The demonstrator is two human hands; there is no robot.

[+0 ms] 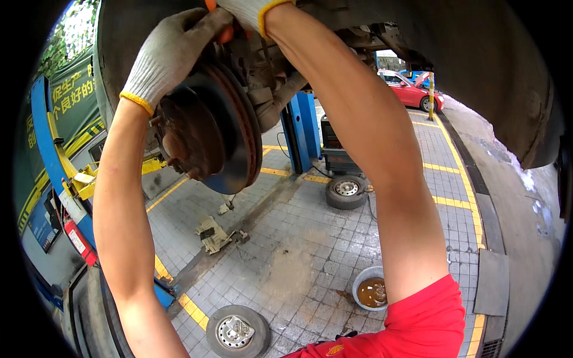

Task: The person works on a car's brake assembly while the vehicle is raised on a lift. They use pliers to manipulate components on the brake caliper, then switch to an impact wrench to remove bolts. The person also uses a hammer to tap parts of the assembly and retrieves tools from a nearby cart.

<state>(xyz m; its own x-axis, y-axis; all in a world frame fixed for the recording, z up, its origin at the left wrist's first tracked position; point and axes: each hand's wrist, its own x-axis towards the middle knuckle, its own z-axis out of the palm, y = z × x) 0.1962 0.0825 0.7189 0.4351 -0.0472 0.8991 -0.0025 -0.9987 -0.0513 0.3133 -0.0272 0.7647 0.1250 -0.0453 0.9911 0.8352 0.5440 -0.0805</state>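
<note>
Holds arms (382, 149) high, prob. to suit lifted car (501, 65); appar. grips orange item (225, 34) w/ gloved L hand (170, 53), just above brake disc (231, 131), prob. for control; can't tell grip of R hand (246, 12), cropped at top.

Car workshop: brake disc (224, 140), lift post (305, 128)

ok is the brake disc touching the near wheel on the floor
Apart: the head view shows the brake disc mounted up under the car, while the near wheel lies below, with tiled floor plainly visible between them.
</note>
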